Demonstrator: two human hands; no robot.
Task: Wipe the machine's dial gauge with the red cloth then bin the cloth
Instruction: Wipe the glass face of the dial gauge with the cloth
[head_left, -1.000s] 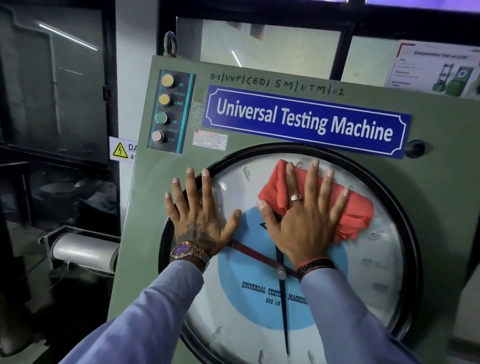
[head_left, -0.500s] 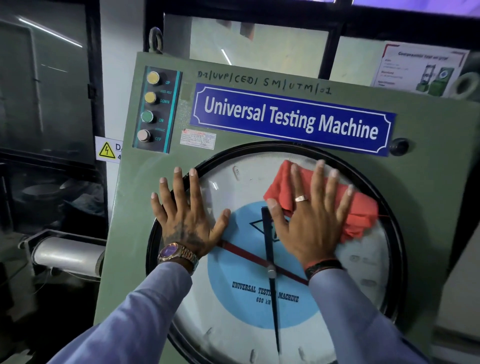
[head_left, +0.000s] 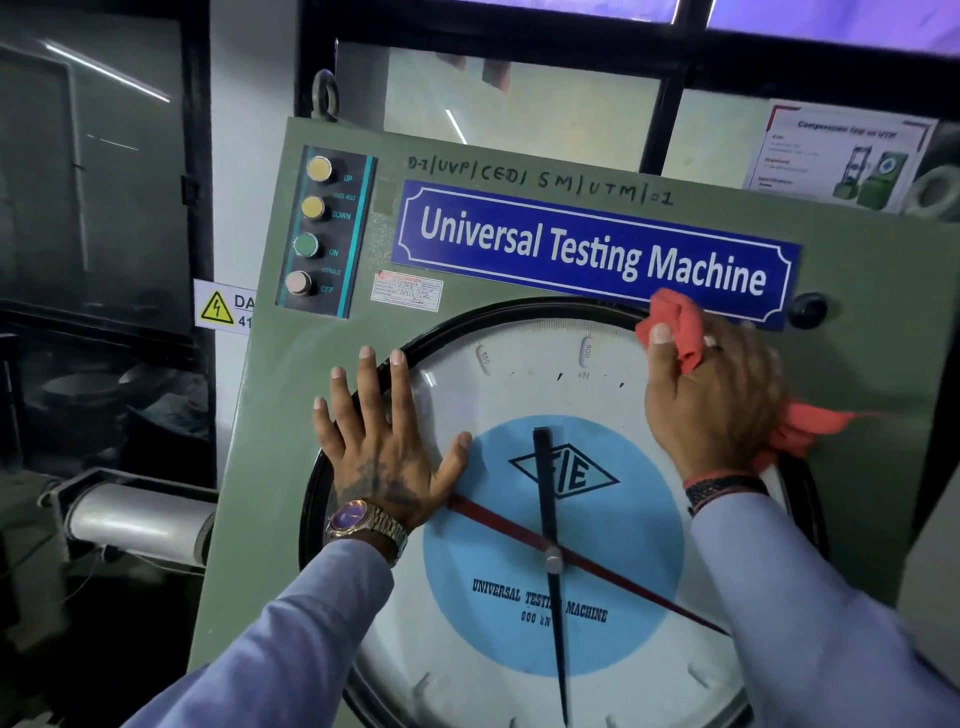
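A large round dial gauge (head_left: 519, 395) with a black rim, white face and blue centre fills the front of the green machine panel (head_left: 467, 150). My right hand (head_left: 711, 400) presses the red cloth (head_left: 672, 322) against the gauge's upper right rim, with cloth showing above the fingers and trailing out to the right. My left hand (head_left: 384, 447) lies flat, fingers spread, on the gauge's left edge and holds nothing. No bin is in view.
A blue "Universal Testing Machine" nameplate (head_left: 592, 249) sits above the gauge, with a column of push buttons (head_left: 311, 228) at the panel's upper left and a black knob (head_left: 807, 310) at the right. A metal cylinder (head_left: 140, 525) juts out left of the machine.
My right hand has slid the red cloth up and to the right, from the upper middle of the glass to the upper right rim. My left hand has stayed flat on the left edge.
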